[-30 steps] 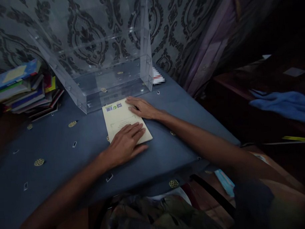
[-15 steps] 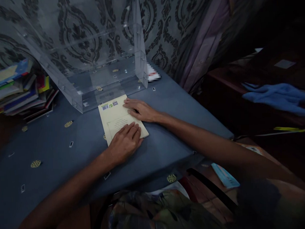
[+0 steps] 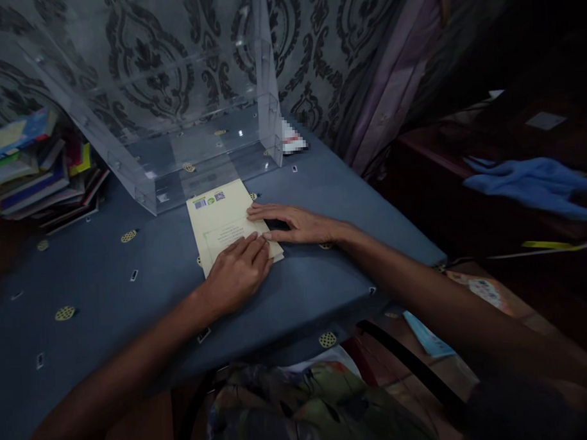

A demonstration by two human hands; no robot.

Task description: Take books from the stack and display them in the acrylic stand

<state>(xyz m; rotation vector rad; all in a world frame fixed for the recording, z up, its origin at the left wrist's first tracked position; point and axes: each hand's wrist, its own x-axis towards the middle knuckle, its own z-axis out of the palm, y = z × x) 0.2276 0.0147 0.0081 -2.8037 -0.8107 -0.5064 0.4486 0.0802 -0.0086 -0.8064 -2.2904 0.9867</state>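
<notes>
Cream showed brightest in the dimness: the cover of a closed booklet (image 3: 216,216), lying on the cloth-covered desk (image 3: 103,284) just in front of a clear rack (image 3: 270,126), whether touching it I couldn't tell. The left hand (image 3: 240,273) lay palm down across the near part of the cover, its grip flattened out, clasping nothing. The right hand (image 3: 298,225) rested at the booklet's right edge, fingers stretched over the cover, thumb spread apart from them near the left fingertips; its grip was loose too, with nothing pinched that I could see. As for progress, the booklet was already down and closed, but with both hands on it the handling looked unfinished. A pile of books (image 3: 36,171) stood well apart, to the left, untouched.
</notes>
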